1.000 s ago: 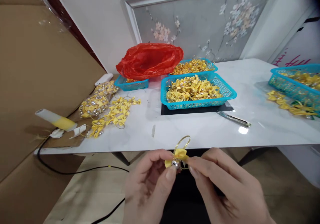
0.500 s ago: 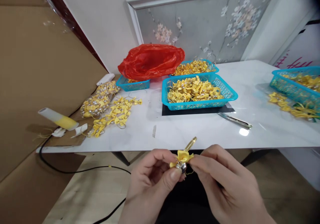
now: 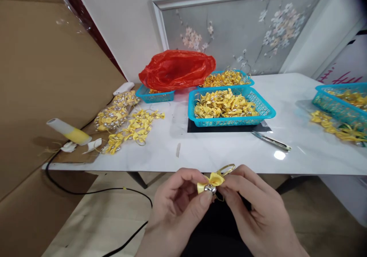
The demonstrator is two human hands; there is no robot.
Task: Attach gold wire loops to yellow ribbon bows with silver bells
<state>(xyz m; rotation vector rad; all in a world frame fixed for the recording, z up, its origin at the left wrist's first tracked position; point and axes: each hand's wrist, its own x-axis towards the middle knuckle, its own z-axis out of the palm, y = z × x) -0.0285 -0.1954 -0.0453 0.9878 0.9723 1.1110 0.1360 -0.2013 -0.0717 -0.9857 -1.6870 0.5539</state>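
Before the table's front edge, my left hand [image 3: 180, 207] pinches a yellow ribbon bow [image 3: 216, 179] between thumb and fingers. Shiny silver bells [image 3: 210, 189] sit under the bow, close to my left thumb tip. My right hand [image 3: 258, 205] is closed at the bow's right side, its thumb and forefinger pinching there; whether they grip ribbon or cord is partly hidden. A gold cord loop [image 3: 229, 168] sticks up behind the bow, and a thin strand hangs below it.
A blue basket [image 3: 233, 122] heaped with yellow bows stands mid-table, a penknife-like tool [image 3: 271, 140] in front. Other blue baskets, a red plastic bag [image 3: 177, 71] and loose bows [image 3: 137, 129] lie around. A yellow-white tube [image 3: 69, 131] is at left; a black cable [image 3: 86, 192] hangs below.
The bow has turned in my fingers, showing more of its face. Its gold loop now leans further right and looks wider. Both hands stay close together; the view has shifted slightly.
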